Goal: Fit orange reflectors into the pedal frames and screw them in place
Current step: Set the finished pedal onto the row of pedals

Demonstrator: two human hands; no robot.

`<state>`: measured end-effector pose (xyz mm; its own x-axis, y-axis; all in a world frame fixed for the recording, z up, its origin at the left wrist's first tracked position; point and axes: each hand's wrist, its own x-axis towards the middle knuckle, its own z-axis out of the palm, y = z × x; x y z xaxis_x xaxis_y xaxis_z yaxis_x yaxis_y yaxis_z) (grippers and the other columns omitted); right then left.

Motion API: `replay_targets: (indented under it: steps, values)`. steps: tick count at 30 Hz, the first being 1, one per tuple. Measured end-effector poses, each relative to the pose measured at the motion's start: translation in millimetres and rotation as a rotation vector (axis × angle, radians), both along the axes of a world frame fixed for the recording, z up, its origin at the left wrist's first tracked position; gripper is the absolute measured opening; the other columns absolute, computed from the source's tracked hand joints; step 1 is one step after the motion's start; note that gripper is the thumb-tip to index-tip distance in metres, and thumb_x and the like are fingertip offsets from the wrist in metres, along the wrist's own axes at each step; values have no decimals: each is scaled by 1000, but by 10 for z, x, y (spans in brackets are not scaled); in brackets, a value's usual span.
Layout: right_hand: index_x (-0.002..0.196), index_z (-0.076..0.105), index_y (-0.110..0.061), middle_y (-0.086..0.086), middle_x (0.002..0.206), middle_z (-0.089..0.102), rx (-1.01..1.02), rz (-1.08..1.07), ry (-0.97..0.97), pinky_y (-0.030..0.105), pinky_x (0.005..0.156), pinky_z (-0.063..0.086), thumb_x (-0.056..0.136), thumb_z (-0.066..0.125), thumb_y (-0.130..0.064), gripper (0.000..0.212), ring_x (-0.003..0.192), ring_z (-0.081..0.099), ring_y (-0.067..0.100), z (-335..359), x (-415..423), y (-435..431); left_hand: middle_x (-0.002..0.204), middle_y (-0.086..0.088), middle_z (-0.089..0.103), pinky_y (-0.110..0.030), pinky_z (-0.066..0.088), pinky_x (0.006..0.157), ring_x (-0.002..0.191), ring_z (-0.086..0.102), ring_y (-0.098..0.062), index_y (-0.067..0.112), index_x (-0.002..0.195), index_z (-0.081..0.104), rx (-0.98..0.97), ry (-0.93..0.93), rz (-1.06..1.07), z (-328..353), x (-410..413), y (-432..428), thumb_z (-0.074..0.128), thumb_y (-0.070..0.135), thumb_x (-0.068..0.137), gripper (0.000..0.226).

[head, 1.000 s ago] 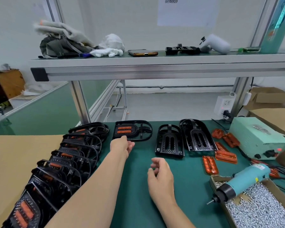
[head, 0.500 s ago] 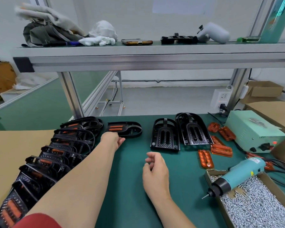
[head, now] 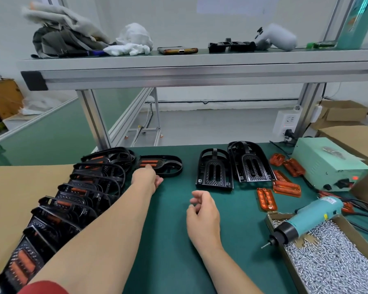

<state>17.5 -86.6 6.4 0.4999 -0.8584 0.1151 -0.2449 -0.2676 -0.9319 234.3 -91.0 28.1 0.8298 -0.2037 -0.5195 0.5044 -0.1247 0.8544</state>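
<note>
Two empty frames (head: 215, 174) lie flat on the tabletop (head: 174, 251). Loose reflectors (head: 286, 187) lie just right of them, and a fitted frame (head: 164, 166) sits well to their left. The left hand (head: 147, 179) lies relaxed beside that fitted frame. The right hand (head: 202, 215) hovers loosely curled. Both hands are empty. The reflectors appear light, rigid and slick, so they are best pinched by the long edges.

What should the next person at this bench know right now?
Left hand open, at the near edge of a fitted pedal frame; contact unclear. Right hand loosely curled, empty. Done: row of fitted frames at left. To do: two empty frames, with loose orange reflectors to their right. Screwdriver lies on the screw box.
</note>
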Motion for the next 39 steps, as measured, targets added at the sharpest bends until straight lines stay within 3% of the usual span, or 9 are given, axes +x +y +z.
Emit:
replay_targets:
  steps: [2,4,8,15,22,25,28,35,39]
  values:
    - [116,55,-25,-12,101,56,5,-9,-16,35,90,50,91,52,-4,32,82,55,8,-5,5,-3,62,-8,68,-17,39,36,33,55,-13,0,85,66,88,-207,-15,-27,-217,-103,54,30,98,35]
    - [117,54,-24,-12,101,56,7,-19,-39,34,88,50,91,52,-4,33,80,54,8,-15,-1,-6,43,-2,61,-22,51,50,35,54,-14,7,61,65,224,-469,-178,-32,-453,-219,64,32,89,37]
    - [121,52,-21,-10,106,54,19,-31,-63,35,88,50,91,53,-2,35,79,53,9,-34,-4,-24,71,-14,73,-40,61,74,63,67,-28,14,62,60,343,-665,-529,145,-776,-448,74,36,82,33]
    - [126,48,-21,-9,109,52,-2,-12,-41,32,88,48,93,54,-4,38,83,53,10,-37,-4,-25,100,-14,73,-35,57,81,89,69,-27,3,106,71,506,-688,-651,195,-817,-582,75,27,86,31]
    - [119,47,-23,-6,111,50,10,-93,-159,24,84,42,90,51,3,39,88,52,7,-11,-13,-18,67,-11,64,-31,54,65,56,52,-25,-2,80,68,574,-676,-694,173,-903,-406,66,15,79,17]
    - [117,50,-19,-10,110,48,-48,-208,-291,32,86,46,85,51,11,44,91,50,11,30,-27,-5,70,-10,61,-30,50,61,58,51,-26,0,83,65,585,-669,-700,190,-944,-324,65,16,78,16]
    - [120,52,-16,-8,113,48,-184,-260,-342,28,91,42,82,54,7,45,99,50,12,57,-48,38,69,-10,65,-30,53,59,50,55,-23,5,77,61,605,-678,-737,204,-1000,-234,63,15,79,10]
    - [133,54,-8,9,151,38,-294,-303,-51,50,114,23,78,67,2,57,143,30,29,166,-106,95,50,2,48,-14,27,31,33,40,-6,17,55,44,557,-713,-719,152,-1234,88,61,13,78,29]
    - [138,50,-7,11,155,35,-229,-369,-14,49,114,24,86,64,-1,55,147,26,29,278,-266,-50,56,1,51,-16,35,37,33,51,-3,19,59,39,435,-664,-632,41,-1408,237,60,10,79,31]
